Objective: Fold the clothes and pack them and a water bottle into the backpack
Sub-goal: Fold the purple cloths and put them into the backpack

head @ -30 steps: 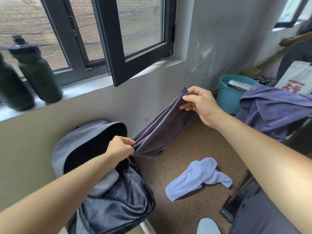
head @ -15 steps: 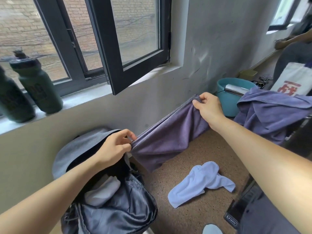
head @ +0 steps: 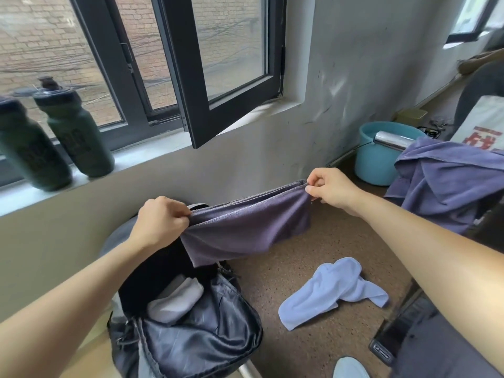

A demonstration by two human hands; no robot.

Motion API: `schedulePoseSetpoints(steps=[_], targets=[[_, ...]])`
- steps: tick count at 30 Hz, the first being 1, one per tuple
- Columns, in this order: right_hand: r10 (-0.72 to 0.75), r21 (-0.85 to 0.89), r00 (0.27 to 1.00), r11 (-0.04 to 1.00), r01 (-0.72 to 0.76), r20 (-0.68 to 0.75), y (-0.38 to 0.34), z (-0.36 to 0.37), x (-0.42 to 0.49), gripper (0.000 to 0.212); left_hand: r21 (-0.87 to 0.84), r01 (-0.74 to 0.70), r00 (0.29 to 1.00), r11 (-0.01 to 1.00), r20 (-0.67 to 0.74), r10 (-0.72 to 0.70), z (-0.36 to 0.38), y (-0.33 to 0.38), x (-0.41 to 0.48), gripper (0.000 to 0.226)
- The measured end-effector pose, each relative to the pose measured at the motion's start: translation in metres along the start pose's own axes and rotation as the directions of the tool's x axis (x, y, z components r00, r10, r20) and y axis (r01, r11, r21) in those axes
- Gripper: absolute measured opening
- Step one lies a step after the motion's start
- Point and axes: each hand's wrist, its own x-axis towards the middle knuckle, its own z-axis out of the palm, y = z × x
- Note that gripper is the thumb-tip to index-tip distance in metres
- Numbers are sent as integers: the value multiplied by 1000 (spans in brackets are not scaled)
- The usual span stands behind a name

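Note:
I hold a folded purple-grey cloth [head: 245, 230] stretched level in the air. My left hand [head: 163, 219] grips its left corner and my right hand [head: 330, 190] pinches its right corner. Below the cloth stands an open grey and black backpack [head: 196, 334] against the wall, with a rolled white garment [head: 177, 298] inside. A crumpled light blue garment [head: 330, 290] lies on the brown floor to the right. Two dark green water bottles [head: 76, 132] stand on the window sill at the upper left.
A purple-blue cloth [head: 450, 184] is draped at the right, in front of a white bag with red print [head: 482, 126]. A teal bucket [head: 376, 159] with a metal object sits by the wall. An open window sash [head: 218, 64] juts inward above. A dark phone-like device [head: 387, 342] lies at the lower right.
Both hands raised the cloth and pulled it from a slant to a level, taut line; my left hand rose from the backpack's opening, my right hand moved right.

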Motion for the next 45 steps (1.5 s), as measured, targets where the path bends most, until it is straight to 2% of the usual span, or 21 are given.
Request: schedulePoseSetpoints(steps=[3,6,10,12,13,14,17,19,21,24,25,28,30,33,36,37,38,41,45], targets=[[93,169,995,981,-96,21,-1,10,4,15,16,8,997,1000,-77,-7,-2,3,3,24],[184,333,983,927,-171,-9,-3,17,13,22,-60,-51,994,997,-104,44,-5,0,5,24],[185,270,980,950,-159,-77,-2,20,18,23,-70,-118,989,991,-93,112,-4,-8,8,19],[193,240,973,958,-159,-124,-3,22,18,20,-124,-46,999,991,9,47,-3,-11,9,20],[185,218,969,965,-147,-163,-4,23,17,20,-219,34,995,975,103,-12,-3,-10,9,18],[174,190,964,972,-136,-202,-6,24,16,20,-345,134,977,929,204,-65,-3,-8,8,15],[138,120,954,987,-110,-265,-9,27,13,8,-634,410,903,656,383,-194,-2,0,6,13],[116,102,953,991,-91,-279,-9,29,12,9,-696,523,850,492,470,-239,-4,4,8,27],[111,126,946,989,-76,-304,-9,29,10,8,-724,588,808,360,536,-243,-7,5,10,28],[121,175,934,982,-64,-337,-16,26,7,6,-728,631,775,267,586,-235,-7,0,12,25],[106,201,936,979,-39,-337,-20,24,6,3,-723,640,768,260,589,-251,-6,-1,12,25],[43,372,965,926,59,-260,-33,21,2,31,-710,665,739,231,578,-347,2,-7,15,26],[66,524,985,851,28,-160,-42,22,-4,45,-718,665,726,204,560,-399,9,-11,17,27],[69,690,998,722,-50,1,-57,24,-14,42,-748,633,740,199,508,-441,17,-11,20,36],[52,751,995,653,-97,84,-62,24,-16,25,-769,614,741,179,483,-467,21,-5,19,25],[32,739,995,667,-90,92,-60,25,-16,16,-774,600,752,201,460,-473,22,-5,20,18],[2,694,995,716,-72,102,-57,26,-16,16,-780,575,772,246,418,-479,24,-6,22,12],[-103,391,988,919,48,119,-48,26,-15,65,-777,463,843,427,237,-483,29,-8,24,31],[-176,236,946,965,112,272,-49,8,-18,87,-758,454,853,469,216,-475,15,-4,19,55]])
